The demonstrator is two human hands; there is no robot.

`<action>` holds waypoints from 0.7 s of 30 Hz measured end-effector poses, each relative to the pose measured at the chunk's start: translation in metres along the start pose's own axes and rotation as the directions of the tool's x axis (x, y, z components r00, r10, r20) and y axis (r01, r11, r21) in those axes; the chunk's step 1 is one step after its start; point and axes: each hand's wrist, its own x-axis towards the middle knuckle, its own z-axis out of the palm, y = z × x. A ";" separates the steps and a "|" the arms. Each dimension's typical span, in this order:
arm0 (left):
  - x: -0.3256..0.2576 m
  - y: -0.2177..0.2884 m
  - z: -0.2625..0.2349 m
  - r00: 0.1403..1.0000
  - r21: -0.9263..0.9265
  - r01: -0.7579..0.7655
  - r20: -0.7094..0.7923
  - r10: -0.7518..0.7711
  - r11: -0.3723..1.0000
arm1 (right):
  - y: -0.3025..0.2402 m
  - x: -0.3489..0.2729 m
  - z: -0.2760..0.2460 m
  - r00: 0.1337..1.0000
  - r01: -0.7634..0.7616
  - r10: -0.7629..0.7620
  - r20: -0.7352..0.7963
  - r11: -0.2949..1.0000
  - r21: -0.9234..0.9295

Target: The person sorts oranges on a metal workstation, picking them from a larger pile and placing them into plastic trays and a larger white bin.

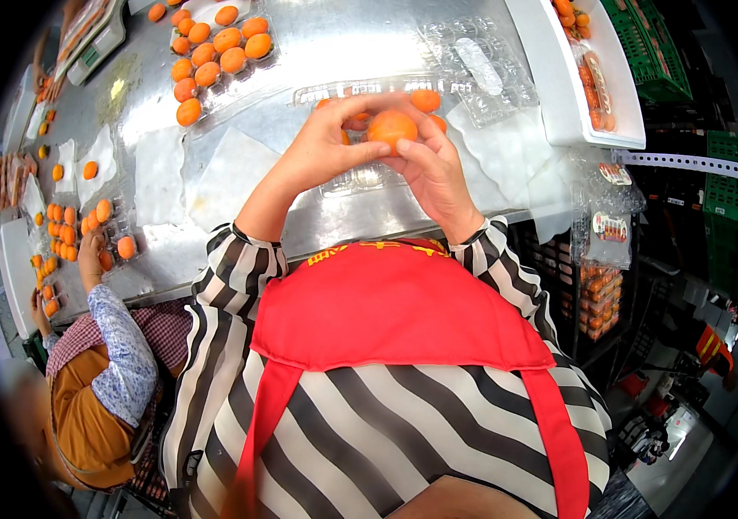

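Over the near edge of the metal table, I hold one round, smooth orange fruit (392,130) between both hands. My left hand (321,147) closes on it from the left, thumb at its lower side. My right hand (436,169) grips it from the right, its thumb also along the lower side. Just beneath and behind my hands sits a clear plastic tray (360,179) with a few more orange fruits (425,101) in it. My hands hide part of that tray.
Another clear tray full of orange fruits (232,60) stands farther left. Empty clear packs (472,60) and a white foam box (559,78) are at the right. White sheets (230,177) lie on the table (334,35). A co-worker's hand (90,259) handles fruit at the left.
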 end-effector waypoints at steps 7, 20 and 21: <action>0.000 0.000 -0.002 1.000 0.024 0.003 -0.002 -0.003 1.000 | -0.004 0.001 0.002 1.000 -0.013 0.013 0.023 1.000 -0.011; 0.003 -0.003 -0.005 1.000 0.006 0.001 0.011 -0.001 1.000 | -0.005 0.002 0.003 1.000 0.006 -0.006 0.018 0.999 -0.038; 0.004 -0.002 -0.005 1.000 0.008 -0.009 0.015 0.008 1.000 | -0.005 0.002 0.003 1.000 0.011 -0.011 0.012 0.999 -0.047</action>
